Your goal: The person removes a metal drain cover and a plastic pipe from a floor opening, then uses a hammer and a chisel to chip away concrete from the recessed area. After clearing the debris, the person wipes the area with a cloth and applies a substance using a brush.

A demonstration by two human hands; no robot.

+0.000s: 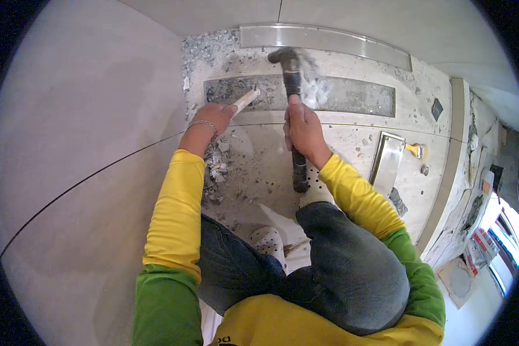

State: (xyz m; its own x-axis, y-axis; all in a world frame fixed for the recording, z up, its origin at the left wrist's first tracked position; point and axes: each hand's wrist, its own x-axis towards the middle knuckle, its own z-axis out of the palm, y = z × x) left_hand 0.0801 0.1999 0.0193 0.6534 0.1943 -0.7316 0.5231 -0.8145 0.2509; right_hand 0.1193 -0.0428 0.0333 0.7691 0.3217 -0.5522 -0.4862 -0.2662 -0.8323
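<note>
My left hand (216, 117) is closed round a pale, dusty chisel (247, 100). The chisel's far end rests at the left part of a long rectangular recess (352, 95) in the floor, with grey rubble inside. To its right, my right hand (305, 128) grips the dark handle of a hammer (292, 78). The hammer's head is at the top, above the recess, and the handle's end points down towards my knee. White dust or a pale blurred patch shows beside the hammer head.
A long metal strip (328, 39) lies behind the recess. Broken chips (218, 164) are heaped below my left hand. On the right are a metal plate (388, 158), a yellow-handled brush (414, 150), a dark tile piece (437, 109) and a raised curb (452, 150).
</note>
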